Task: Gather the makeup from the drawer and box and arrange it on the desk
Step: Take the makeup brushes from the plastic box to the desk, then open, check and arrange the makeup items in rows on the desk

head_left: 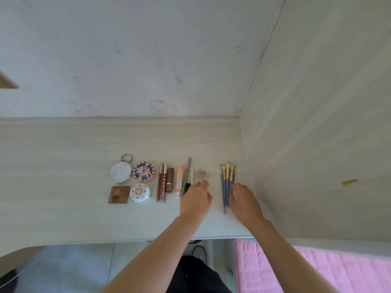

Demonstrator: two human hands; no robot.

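Note:
Makeup lies in a row on the pale desk (63, 166). From the left: a round mirror (120, 172), a round patterned compact (143, 172), a brown eyeshadow palette (118, 194), a white round compact (140, 192), two lip glosses (161, 182), a brown lipstick (170, 179), a peach tube (179, 180), thin pencils (187, 174) and a small square pink compact (202, 173). Several blue-handled brushes (227, 182) lie further right. My left hand (195, 199) reaches to the square compact, fingertips at its near edge. My right hand (243, 197) touches the brushes' right side.
A wall with cartoon-cat wallpaper (163, 106) backs the desk. A tall side panel (317, 144) closes off the right. Below the desk's front edge there is a pink bed cover (296, 271) at the right and floor at the left.

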